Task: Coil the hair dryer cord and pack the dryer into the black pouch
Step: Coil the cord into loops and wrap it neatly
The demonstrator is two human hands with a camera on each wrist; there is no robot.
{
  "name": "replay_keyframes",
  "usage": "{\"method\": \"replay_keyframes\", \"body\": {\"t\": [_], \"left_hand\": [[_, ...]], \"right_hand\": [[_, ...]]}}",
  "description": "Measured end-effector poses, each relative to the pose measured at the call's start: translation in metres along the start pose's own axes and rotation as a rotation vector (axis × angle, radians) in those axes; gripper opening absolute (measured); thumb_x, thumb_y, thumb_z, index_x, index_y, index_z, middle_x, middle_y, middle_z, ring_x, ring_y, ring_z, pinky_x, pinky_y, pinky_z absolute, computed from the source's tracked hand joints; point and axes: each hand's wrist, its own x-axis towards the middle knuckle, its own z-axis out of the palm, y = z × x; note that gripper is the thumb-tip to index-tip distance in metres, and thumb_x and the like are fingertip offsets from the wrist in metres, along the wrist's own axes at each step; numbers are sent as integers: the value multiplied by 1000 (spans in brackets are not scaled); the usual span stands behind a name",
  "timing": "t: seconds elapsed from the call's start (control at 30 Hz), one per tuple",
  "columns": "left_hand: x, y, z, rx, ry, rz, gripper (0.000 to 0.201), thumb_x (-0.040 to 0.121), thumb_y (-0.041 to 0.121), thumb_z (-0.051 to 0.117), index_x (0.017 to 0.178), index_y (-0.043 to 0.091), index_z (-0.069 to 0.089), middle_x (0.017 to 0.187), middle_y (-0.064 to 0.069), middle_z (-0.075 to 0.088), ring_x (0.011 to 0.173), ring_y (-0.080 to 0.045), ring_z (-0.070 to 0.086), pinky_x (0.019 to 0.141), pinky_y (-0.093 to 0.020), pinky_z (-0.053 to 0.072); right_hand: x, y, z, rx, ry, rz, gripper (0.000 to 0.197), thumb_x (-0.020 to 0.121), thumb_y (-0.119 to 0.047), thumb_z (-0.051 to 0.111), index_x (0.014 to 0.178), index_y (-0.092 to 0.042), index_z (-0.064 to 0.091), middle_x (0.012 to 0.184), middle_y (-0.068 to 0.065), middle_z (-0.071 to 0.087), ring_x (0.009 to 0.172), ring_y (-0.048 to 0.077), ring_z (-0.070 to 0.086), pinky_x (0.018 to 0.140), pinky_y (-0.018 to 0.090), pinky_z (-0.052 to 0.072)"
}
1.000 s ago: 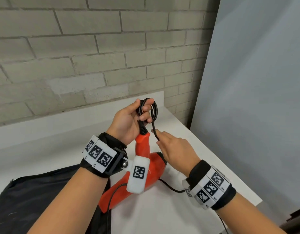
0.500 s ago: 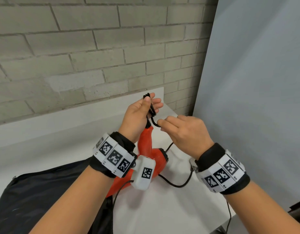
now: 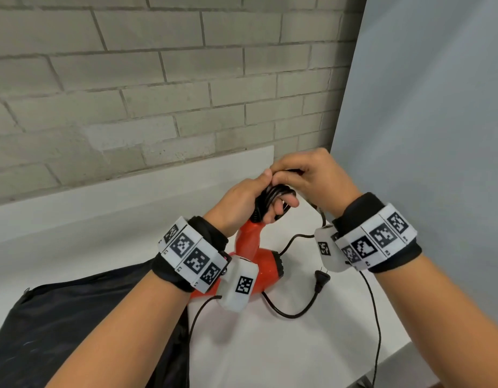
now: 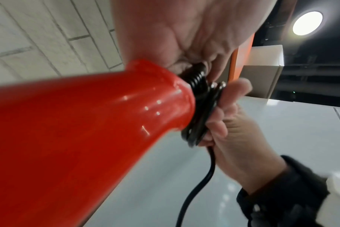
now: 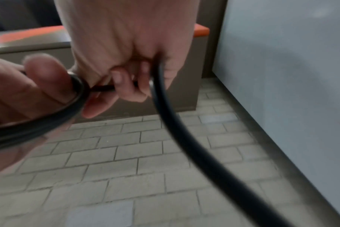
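Note:
The red hair dryer (image 3: 250, 247) stands handle-up on the white table (image 3: 312, 345), its body partly behind my left wrist. My left hand (image 3: 259, 200) grips several black cord loops (image 3: 267, 197) at the top of the handle (image 4: 87, 122). My right hand (image 3: 306, 177) is just above it, pinching the cord (image 5: 165, 107) and laying it over the coil (image 4: 202, 110). The loose cord runs down to the table, and its plug (image 3: 320, 281) lies beside the dryer. The black pouch (image 3: 74, 326) lies flat at the lower left.
A brick wall (image 3: 158, 79) rises behind the table's white back ledge (image 3: 130, 197). A grey panel (image 3: 438, 135) closes off the right side. The table's front right corner (image 3: 404, 351) is near my right forearm. A thin wrist-camera cable (image 3: 376, 317) hangs from the right wrist.
My right hand has risen from beside the handle to over the left hand, bringing cord onto the coil. More loops sit in the left hand, and the plug has come into view.

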Motion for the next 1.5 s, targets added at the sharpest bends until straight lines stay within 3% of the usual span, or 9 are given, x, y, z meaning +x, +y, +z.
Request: {"method": "replay_keyframes", "body": {"t": [0.17,0.47,0.6,0.73,0.83,0.93,1.1,1.33,1.5], "left_hand": [[1,2,-6,-80,61,-39,47,97,21,25,80,-5,61,43,5,55,31,-5,36,41,-14,36],[1,-5,-15,-119,108,-19,43,95,24,33,76,2,65,43,8,45,33,-4,35,51,-15,45],[3,-7,-16,-202,109,-16,51,95,27,33,64,10,70,41,9,41,33,-4,34,55,-15,49],[5,-7,-15,-260,135,-8,57,95,28,31,58,10,70,40,9,39,37,-5,35,58,-16,51],[7,-8,-14,-272,127,-2,49,96,29,29,69,4,61,42,10,40,38,-5,37,63,-16,52],[7,-10,-14,-248,88,34,42,95,35,31,75,4,52,47,9,45,43,-5,42,74,-19,54],[6,-23,-14,-158,78,202,34,76,28,66,104,12,54,61,14,56,56,-2,50,61,-14,44],[9,-29,-3,-81,277,319,31,86,20,42,114,17,55,63,15,58,65,-3,56,64,-16,47],[10,-29,-2,-65,392,355,31,93,7,41,114,23,55,59,14,57,60,-1,52,65,-12,44]], "right_hand": [[-3,1,11,392,-44,198,17,88,-2,55,94,-12,67,62,-28,66,63,-8,60,61,5,43],[-11,3,15,461,-48,241,21,93,-6,47,86,-14,65,54,-25,61,41,-1,43,44,7,31],[-20,0,15,572,-48,207,16,86,-17,47,93,-21,62,71,-21,67,57,-4,53,52,6,37],[-25,0,16,608,-72,191,23,81,-26,61,104,-24,58,96,-7,69,90,3,65,79,18,51],[-24,-4,20,610,-1,236,17,86,-9,59,98,-21,58,84,-12,68,59,-7,58,53,6,41],[-22,-2,23,614,87,262,12,85,-15,57,90,-26,59,72,-18,69,42,2,40,41,12,32],[-18,-1,18,668,148,269,14,86,-3,56,82,-16,56,61,-20,66,44,-4,52,44,5,35],[-10,-2,19,608,196,260,27,83,-5,62,65,-21,50,60,-14,65,58,-2,58,57,10,44],[-13,-4,16,643,121,247,13,88,-1,55,82,-13,56,72,-2,60,55,-4,55,53,7,41]]}}
